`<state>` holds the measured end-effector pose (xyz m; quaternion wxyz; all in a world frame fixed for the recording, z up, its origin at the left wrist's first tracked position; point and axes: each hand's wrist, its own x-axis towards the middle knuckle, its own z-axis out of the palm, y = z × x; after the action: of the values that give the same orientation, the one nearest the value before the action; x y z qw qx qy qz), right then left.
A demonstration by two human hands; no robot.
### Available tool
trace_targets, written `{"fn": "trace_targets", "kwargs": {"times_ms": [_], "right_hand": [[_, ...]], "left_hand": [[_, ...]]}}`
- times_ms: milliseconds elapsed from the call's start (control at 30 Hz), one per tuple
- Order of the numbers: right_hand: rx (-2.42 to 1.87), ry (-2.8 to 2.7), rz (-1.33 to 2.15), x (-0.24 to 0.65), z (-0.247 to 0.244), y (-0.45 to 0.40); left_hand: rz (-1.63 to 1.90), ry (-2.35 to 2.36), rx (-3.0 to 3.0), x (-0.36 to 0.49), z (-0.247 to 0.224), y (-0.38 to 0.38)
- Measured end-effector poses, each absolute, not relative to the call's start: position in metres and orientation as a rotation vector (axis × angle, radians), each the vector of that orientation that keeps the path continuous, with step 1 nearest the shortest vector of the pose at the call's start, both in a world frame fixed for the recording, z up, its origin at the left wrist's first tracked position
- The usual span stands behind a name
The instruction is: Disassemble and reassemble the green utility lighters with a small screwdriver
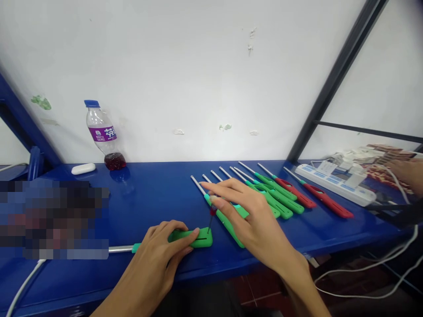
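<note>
Lying on the blue table is a green long-necked lighter, its metal tube pointing left. My left hand is closed around its handle and keeps it against the tabletop. In my right hand a small screwdriver with a dark red handle is pinched between thumb and fingers. It stands nearly upright, its tip at the right end of the green handle. Whether the tip sits in a screw is too small to tell. Just beyond my right hand lie several more green lighters, partly hidden by it.
Two red lighters lie at the right, before a white power strip. A bottle of dark drink and a white case stand near the wall. Another person's hand shows at far right. White cables hang below the table edge.
</note>
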<state>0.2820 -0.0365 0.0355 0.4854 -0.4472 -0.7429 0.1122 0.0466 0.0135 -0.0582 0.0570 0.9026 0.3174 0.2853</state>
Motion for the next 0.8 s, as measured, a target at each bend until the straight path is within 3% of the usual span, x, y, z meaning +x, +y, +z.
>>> {"fn": "trace_targets", "kwargs": {"times_ms": [100,300,533,700,800], "right_hand": [[-0.972,-1.823,0.376,0.28,0.033,-0.036],[-1.001,-1.611,0.052,0.268,0.021,-0.021],[-0.881,-1.664,0.395,0.274,0.017,-0.018],[-0.976,-1.619,0.213,0.275,0.017,-0.014],[-0.943,-1.704,0.295,0.278,0.022,-0.017]], "left_hand": [[0.829,0.956,2.758,0.048,-0.056,0.014],[0.928,0.952,2.785,0.054,-0.057,0.014],[0.971,0.879,2.789,0.054,-0.051,0.019],[0.938,0.865,2.792,0.054,-0.052,0.024],[0.946,0.859,2.797,0.054,-0.053,0.025]]}}
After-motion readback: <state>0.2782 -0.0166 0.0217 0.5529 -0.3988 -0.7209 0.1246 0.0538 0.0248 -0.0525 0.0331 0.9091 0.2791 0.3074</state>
